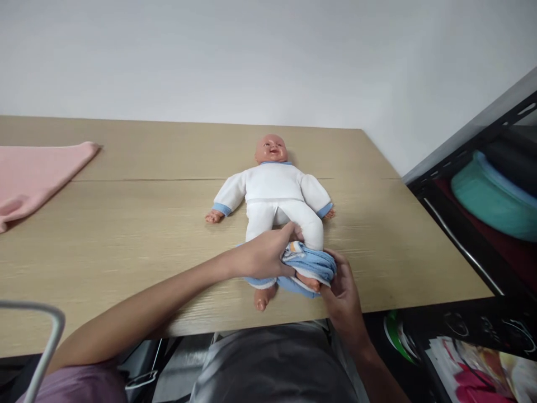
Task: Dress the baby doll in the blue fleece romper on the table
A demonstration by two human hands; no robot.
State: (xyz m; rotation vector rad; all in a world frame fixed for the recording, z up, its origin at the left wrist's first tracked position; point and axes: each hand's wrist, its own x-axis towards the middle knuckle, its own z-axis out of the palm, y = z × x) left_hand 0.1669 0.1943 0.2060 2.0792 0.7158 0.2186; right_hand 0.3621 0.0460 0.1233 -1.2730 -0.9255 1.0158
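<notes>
A baby doll (274, 184) in a white suit with blue cuffs lies on its back on the table, head away from me. Bunched around its lower legs are blue-and-white pants (308, 262). My left hand (268, 254) reaches across the doll's legs, thumb and fingers closed on the gathered cloth at the leg on the right. On the other side of that same leg, my right hand (342, 285) grips the edge of the cloth by the foot. Both doll feet stick out below the cloth; my left hand hides part of the other leg.
A pink cloth (42, 176) lies on the wooden table (146, 212) at the left. Beside the table at right, a black shelf (465, 246) holds a teal container (495, 196). A pale curved bar (54, 336) rises at the lower left.
</notes>
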